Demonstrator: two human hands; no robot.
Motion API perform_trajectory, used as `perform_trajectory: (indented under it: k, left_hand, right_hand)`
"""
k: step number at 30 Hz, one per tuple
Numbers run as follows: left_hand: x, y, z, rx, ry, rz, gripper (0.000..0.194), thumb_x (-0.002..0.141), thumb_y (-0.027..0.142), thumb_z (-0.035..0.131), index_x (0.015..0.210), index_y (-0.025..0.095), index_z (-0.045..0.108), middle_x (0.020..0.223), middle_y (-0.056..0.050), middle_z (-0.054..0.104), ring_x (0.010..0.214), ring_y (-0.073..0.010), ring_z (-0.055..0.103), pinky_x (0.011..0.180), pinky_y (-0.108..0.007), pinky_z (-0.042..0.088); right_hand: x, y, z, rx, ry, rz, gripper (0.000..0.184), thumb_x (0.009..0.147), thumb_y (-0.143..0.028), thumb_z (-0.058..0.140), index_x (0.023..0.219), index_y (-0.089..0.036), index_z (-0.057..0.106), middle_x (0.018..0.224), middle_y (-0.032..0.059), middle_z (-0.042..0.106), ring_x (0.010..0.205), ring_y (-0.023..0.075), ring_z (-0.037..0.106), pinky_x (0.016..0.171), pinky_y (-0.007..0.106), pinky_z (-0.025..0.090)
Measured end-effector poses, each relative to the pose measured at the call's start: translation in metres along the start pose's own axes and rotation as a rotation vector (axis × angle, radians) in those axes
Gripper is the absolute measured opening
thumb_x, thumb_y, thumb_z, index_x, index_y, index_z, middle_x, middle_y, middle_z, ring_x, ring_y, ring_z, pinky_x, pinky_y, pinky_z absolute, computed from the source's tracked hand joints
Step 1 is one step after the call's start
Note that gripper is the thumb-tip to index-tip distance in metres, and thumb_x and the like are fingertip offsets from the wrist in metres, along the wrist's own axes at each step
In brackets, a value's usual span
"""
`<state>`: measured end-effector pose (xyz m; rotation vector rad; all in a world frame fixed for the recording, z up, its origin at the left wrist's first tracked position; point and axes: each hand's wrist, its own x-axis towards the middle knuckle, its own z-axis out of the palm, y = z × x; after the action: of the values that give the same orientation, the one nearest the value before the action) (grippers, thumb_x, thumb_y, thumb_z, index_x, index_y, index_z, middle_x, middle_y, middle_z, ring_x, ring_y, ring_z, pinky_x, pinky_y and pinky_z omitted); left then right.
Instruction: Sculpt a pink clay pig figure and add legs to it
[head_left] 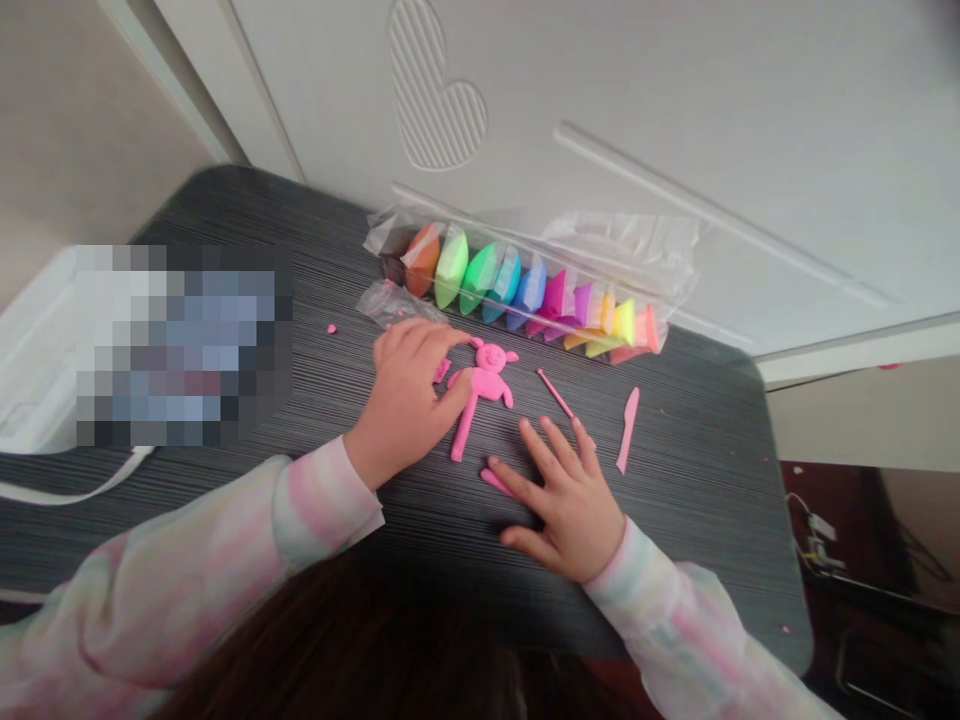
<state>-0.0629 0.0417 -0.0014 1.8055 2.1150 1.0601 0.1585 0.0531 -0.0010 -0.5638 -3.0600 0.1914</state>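
Note:
A pink modelling-clay figure (489,385) lies flat on the dark table, with a round head, a snout, two ears, arms and one long leg. My left hand (409,400) rests at its left side, index fingertip by an ear and thumb against the body; thumb and index are apart. Beneath that hand a small pink piece (441,371) partly shows. My right hand (574,505) is spread palm down, one fingertip on a pink clay roll (495,482), whose lower end is hidden. Just beyond its fingers lies a thin pink modelling stick (555,392).
A clear tray (480,318) of several coloured clay packets stands along the back, by the white panel (675,130). A pink plastic knife (628,430) lies at the right. Crumpled clear wrap (390,302) and a clay bit (331,329) are at the left, near a blurred-out item (187,350).

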Motion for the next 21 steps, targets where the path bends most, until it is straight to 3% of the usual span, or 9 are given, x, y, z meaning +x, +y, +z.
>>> perform_trajectory:
  k: [3, 8, 12, 16, 18, 21]
  left_hand:
    - [0.0, 0.0, 0.001, 0.002, -0.003, -0.016, 0.024, 0.078, 0.023, 0.05, 0.1, 0.015, 0.056, 0.102, -0.006, 0.06, 0.104, -0.021, 0.047, 0.092, -0.037, 0.034]
    - [-0.001, 0.0, 0.002, 0.009, -0.007, -0.021, 0.024, 0.078, 0.024, 0.049, 0.099, 0.016, 0.058, 0.101, -0.006, 0.06, 0.103, -0.021, 0.047, 0.092, -0.037, 0.034]
    - [0.0, 0.0, 0.0, -0.001, -0.018, -0.031, 0.023, 0.078, 0.024, 0.049, 0.098, 0.016, 0.059, 0.1, -0.006, 0.061, 0.103, -0.0214, 0.049, 0.093, -0.038, 0.034]
    - [0.001, 0.0, -0.001, 0.004, -0.022, -0.029, 0.022, 0.078, 0.025, 0.049, 0.096, 0.017, 0.059, 0.101, -0.007, 0.061, 0.103, -0.0221, 0.05, 0.095, -0.039, 0.034]
    - [0.0, 0.001, -0.001, 0.004, -0.02, -0.021, 0.022, 0.078, 0.025, 0.049, 0.095, 0.017, 0.059, 0.1, -0.007, 0.061, 0.104, -0.0223, 0.05, 0.095, -0.039, 0.035]
    - [0.0, 0.001, -0.001, -0.005, -0.014, -0.007, 0.02, 0.078, 0.026, 0.049, 0.093, 0.017, 0.059, 0.099, -0.006, 0.062, 0.102, -0.0216, 0.051, 0.094, -0.039, 0.036]
  right_hand:
    - [0.0, -0.001, 0.0, 0.027, -0.028, -0.103, 0.063, 0.076, -0.063, 0.039, 0.13, -0.031, 0.038, 0.137, 0.0087, 0.038, 0.126, 0.0302, 0.029, 0.1, 0.058, 0.016]
    - [0.002, 0.001, 0.001, 0.01, 0.012, 0.047, 0.06, 0.076, -0.06, 0.043, 0.127, -0.029, 0.042, 0.137, 0.0118, 0.036, 0.127, 0.0348, 0.026, 0.098, 0.061, 0.017]
    - [-0.002, -0.001, -0.002, 0.069, 0.037, 0.025, 0.062, 0.077, -0.059, 0.041, 0.129, -0.025, 0.039, 0.137, 0.0142, 0.034, 0.126, 0.035, 0.027, 0.097, 0.061, 0.018]
    - [-0.009, -0.006, -0.011, 0.188, 0.203, 0.255, 0.054, 0.08, -0.042, 0.048, 0.126, -0.015, 0.04, 0.122, 0.0159, 0.048, 0.115, 0.0283, 0.042, 0.095, 0.051, 0.03]
    - [-0.009, -0.01, -0.014, 0.226, 0.208, 0.356, 0.041, 0.079, -0.034, 0.053, 0.115, -0.015, 0.05, 0.104, 0.0116, 0.058, 0.097, 0.0232, 0.052, 0.086, 0.043, 0.037]
    - [-0.004, -0.02, -0.012, 0.241, 0.158, 0.439, 0.026, 0.078, -0.032, 0.055, 0.098, -0.016, 0.06, 0.085, 0.0061, 0.063, 0.079, 0.0187, 0.055, 0.074, 0.037, 0.038]
